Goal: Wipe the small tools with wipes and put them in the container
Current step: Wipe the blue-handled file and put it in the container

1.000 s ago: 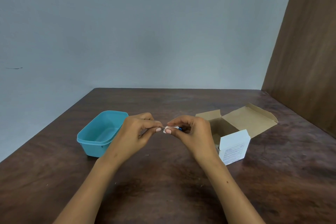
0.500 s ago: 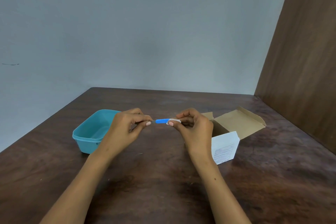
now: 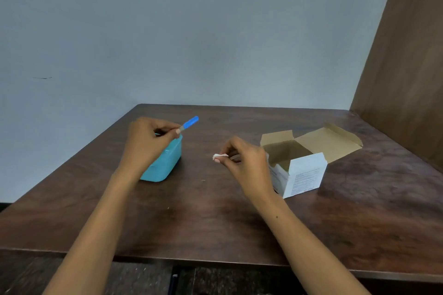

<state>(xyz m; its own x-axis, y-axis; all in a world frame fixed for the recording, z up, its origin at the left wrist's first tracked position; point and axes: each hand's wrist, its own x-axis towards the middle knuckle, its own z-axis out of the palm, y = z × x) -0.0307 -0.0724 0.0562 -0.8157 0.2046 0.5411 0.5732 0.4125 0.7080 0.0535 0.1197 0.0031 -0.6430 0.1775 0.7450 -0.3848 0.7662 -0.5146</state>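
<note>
From the head camera, your left hand [image 3: 149, 141] pinches the small blue tool [image 3: 190, 123] above the teal container [image 3: 165, 163]. Your right hand [image 3: 244, 163] pinches a white wipe [image 3: 219, 156] beside the open cardboard box [image 3: 304, 170] on the table [image 3: 215, 223].

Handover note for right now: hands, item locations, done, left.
Left hand pinches the small blue-handled tool above the teal plastic container. Right hand pinches the crumpled white wipe, apart from the tool. Open white cardboard box sits at its right on the brown wooden table.
Done: cannot tell whether wiping is finished.
Left: drop the tool into the container.
</note>
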